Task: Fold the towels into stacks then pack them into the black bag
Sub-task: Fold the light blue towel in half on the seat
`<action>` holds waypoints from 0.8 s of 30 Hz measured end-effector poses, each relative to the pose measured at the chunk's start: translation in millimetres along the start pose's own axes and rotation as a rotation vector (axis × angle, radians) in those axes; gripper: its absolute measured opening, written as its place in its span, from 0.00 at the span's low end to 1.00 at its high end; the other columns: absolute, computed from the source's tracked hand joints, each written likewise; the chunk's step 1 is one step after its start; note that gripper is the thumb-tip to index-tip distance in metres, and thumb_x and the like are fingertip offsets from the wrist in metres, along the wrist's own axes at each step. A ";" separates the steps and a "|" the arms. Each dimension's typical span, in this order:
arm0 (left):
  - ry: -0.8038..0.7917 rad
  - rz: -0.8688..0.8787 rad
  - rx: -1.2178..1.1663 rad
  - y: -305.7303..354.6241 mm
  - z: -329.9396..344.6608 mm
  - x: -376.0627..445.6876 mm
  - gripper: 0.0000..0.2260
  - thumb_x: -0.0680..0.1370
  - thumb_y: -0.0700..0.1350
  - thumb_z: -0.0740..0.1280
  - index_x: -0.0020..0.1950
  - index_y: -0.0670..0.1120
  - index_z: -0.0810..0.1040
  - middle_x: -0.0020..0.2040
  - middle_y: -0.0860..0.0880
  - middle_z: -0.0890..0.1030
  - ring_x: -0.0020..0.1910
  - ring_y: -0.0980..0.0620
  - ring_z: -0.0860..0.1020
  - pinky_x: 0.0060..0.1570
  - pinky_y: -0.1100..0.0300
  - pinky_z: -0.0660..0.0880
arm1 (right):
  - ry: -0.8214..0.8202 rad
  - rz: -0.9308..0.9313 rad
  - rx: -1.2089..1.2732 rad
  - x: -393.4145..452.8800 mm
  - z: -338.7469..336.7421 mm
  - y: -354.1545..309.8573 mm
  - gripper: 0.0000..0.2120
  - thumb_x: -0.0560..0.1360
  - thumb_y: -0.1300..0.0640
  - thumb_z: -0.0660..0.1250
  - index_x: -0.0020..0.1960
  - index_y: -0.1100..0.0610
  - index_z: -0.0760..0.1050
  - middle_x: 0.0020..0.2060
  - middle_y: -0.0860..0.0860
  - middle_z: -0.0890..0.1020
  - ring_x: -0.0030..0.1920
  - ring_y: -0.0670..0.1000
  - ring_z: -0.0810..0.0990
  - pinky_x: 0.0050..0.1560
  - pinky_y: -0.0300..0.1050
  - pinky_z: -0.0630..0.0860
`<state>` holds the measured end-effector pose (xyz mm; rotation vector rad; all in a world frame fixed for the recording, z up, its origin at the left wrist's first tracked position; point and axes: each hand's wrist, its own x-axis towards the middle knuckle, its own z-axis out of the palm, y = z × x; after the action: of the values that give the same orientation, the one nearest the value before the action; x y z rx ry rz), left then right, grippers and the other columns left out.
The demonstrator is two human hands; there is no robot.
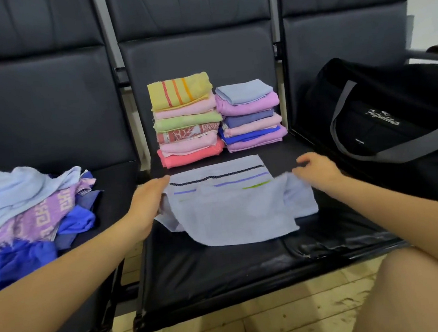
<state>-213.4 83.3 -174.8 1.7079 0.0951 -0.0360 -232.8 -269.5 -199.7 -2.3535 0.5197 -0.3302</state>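
A pale blue towel with dark, purple and green stripes lies partly folded on the middle black seat. My left hand holds its left edge. My right hand pinches the towel's right corner, lifted a little off the seat. Behind the towel stand two stacks of folded towels: a left stack topped by a yellow striped one, and a right stack topped by a light blue one. The black bag with grey straps sits on the right seat.
A loose heap of unfolded towels, light blue, purple patterned and bright blue, covers the left seat. Seat backs rise behind everything. Tiled floor shows below the seat's front edge, and my knee is at lower right.
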 end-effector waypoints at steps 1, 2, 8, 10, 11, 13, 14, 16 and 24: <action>-0.022 0.005 0.013 -2.5 -0.8 -0.8 0.09 0.79 0.47 0.63 0.45 0.45 0.80 0.43 0.46 0.82 0.42 0.49 0.78 0.44 0.55 0.72 | -0.034 -0.038 -0.103 -4.1 2.5 -0.2 0.12 0.74 0.53 0.69 0.55 0.56 0.78 0.50 0.54 0.80 0.53 0.57 0.78 0.52 0.46 0.74; -0.048 0.010 0.032 -4.4 -1.7 -2.0 0.09 0.80 0.46 0.63 0.46 0.44 0.80 0.43 0.45 0.82 0.42 0.48 0.79 0.43 0.56 0.72 | -0.070 -0.082 -0.128 -9.0 4.2 -1.7 0.10 0.74 0.52 0.69 0.51 0.57 0.78 0.47 0.54 0.81 0.49 0.55 0.78 0.47 0.44 0.73; -0.224 0.120 0.282 -16.9 -12.8 -13.0 0.15 0.79 0.49 0.64 0.45 0.37 0.80 0.41 0.44 0.83 0.42 0.47 0.80 0.54 0.45 0.75 | -0.562 -0.228 -0.373 -46.9 24.5 -13.4 0.20 0.74 0.41 0.68 0.61 0.47 0.72 0.49 0.47 0.74 0.49 0.47 0.74 0.51 0.37 0.68; -0.253 0.168 0.318 -17.4 -12.2 -17.0 0.14 0.81 0.47 0.63 0.42 0.38 0.78 0.37 0.47 0.83 0.38 0.51 0.80 0.49 0.47 0.76 | -0.575 -0.368 -0.454 -50.5 32.5 -9.1 0.14 0.75 0.45 0.68 0.58 0.50 0.75 0.44 0.45 0.74 0.46 0.46 0.74 0.47 0.34 0.68; -0.255 0.185 0.306 -15.8 -11.4 -18.9 0.13 0.81 0.46 0.62 0.41 0.39 0.78 0.36 0.49 0.82 0.36 0.53 0.79 0.46 0.50 0.76 | -0.569 -0.403 -0.402 -53.4 33.4 -11.9 0.08 0.76 0.49 0.68 0.52 0.52 0.76 0.39 0.43 0.74 0.41 0.44 0.74 0.43 0.33 0.67; -0.238 0.204 0.233 -9.4 -9.9 -22.6 0.13 0.80 0.46 0.63 0.43 0.37 0.78 0.37 0.48 0.81 0.35 0.54 0.79 0.43 0.53 0.74 | -0.519 -0.437 -0.229 -54.3 29.2 -20.4 0.07 0.76 0.57 0.66 0.41 0.58 0.77 0.31 0.42 0.75 0.34 0.41 0.72 0.40 0.30 0.66; -0.232 0.206 0.168 -5.7 -10.1 -24.2 0.13 0.80 0.47 0.64 0.44 0.37 0.78 0.38 0.47 0.82 0.37 0.52 0.79 0.43 0.53 0.73 | -0.468 -0.426 -0.124 -52.8 24.9 -25.5 0.08 0.76 0.59 0.66 0.39 0.59 0.77 0.31 0.41 0.76 0.35 0.40 0.73 0.41 0.29 0.67; -0.222 0.211 0.039 0.9 -10.9 -29.2 0.11 0.79 0.47 0.64 0.43 0.41 0.79 0.40 0.46 0.82 0.40 0.49 0.79 0.44 0.52 0.73 | -0.419 -0.397 0.074 -50.6 14.9 -32.2 0.07 0.76 0.58 0.68 0.39 0.57 0.79 0.39 0.44 0.81 0.42 0.41 0.76 0.46 0.30 0.69; -0.245 0.267 0.147 -0.5 -7.3 -47.2 0.29 0.70 0.60 0.65 0.46 0.31 0.72 0.42 0.44 0.75 0.40 0.48 0.72 0.43 0.53 0.69 | -0.847 -0.439 -0.256 -80.6 13.4 -27.9 0.26 0.69 0.42 0.73 0.65 0.43 0.71 0.61 0.41 0.73 0.62 0.39 0.70 0.64 0.33 0.65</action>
<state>-260.7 88.6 -170.5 1.8368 -0.3244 -0.0539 -291.7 -206.4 -197.8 -2.5483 -0.3816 0.5672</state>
